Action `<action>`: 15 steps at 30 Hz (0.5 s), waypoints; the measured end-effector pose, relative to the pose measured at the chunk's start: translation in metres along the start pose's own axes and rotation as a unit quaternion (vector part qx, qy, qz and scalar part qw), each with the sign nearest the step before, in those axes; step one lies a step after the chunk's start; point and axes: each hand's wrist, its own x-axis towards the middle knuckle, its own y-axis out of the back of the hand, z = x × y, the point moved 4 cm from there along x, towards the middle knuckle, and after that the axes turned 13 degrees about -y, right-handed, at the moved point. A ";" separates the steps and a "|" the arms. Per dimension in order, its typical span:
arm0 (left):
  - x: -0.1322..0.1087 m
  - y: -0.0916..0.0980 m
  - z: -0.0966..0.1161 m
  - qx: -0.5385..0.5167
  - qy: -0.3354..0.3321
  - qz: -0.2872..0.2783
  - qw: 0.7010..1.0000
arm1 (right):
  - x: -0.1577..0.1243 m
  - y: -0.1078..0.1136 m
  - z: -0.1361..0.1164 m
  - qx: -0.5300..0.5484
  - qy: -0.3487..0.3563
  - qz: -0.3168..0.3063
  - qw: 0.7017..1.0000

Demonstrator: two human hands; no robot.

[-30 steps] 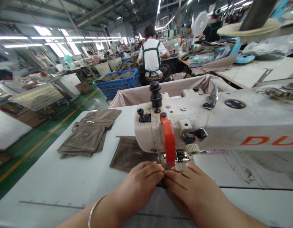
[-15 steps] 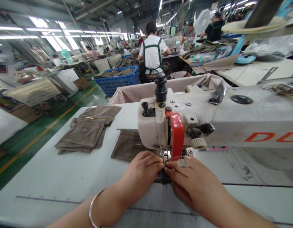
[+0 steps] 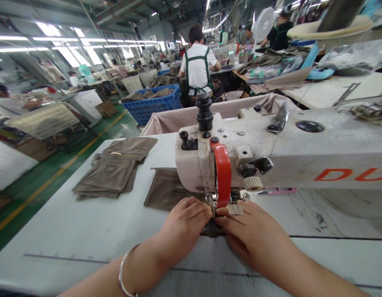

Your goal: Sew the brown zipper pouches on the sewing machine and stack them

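Observation:
Under the needle of a white sewing machine (image 3: 240, 144) with a red guard (image 3: 223, 173) lies a brown fabric piece (image 3: 166, 192) with a small label. My left hand (image 3: 186, 220) is closed, its fingertips pinching the fabric's near edge just left of the presser foot. My right hand (image 3: 255, 227) is closed too, its fingertips pressed on the same edge from the right, with a pale tape on one finger. Both hands nearly meet before the foot and hide much of the fabric there.
A stack of brown fabric pieces (image 3: 107, 173), one with a zipper, lies on the white table (image 3: 69, 231) at left. Pink-handled snips (image 3: 276, 190) rest behind my right hand. A ruler scale runs along the near edge. Beyond stand a blue crate (image 3: 153, 107) and a seated co-worker (image 3: 197, 66).
The view has shifted slightly, so the machine appears a little farther left. Both hands stay at the presser foot, holding the fabric; it has hardly moved.

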 end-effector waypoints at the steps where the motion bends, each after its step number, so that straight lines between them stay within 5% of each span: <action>1: 0.000 0.001 0.001 0.009 -0.004 0.006 1.000 | 0.000 0.001 0.001 0.003 -0.004 0.004 1.000; 6: 0.003 0.009 0.003 0.023 -0.021 0.049 0.998 | 0.002 0.001 0.002 0.005 -0.006 0.000 1.000; 15: 0.003 0.010 -0.007 -0.029 0.030 0.005 0.999 | 0.002 -0.003 0.002 -0.016 -0.020 -0.005 1.000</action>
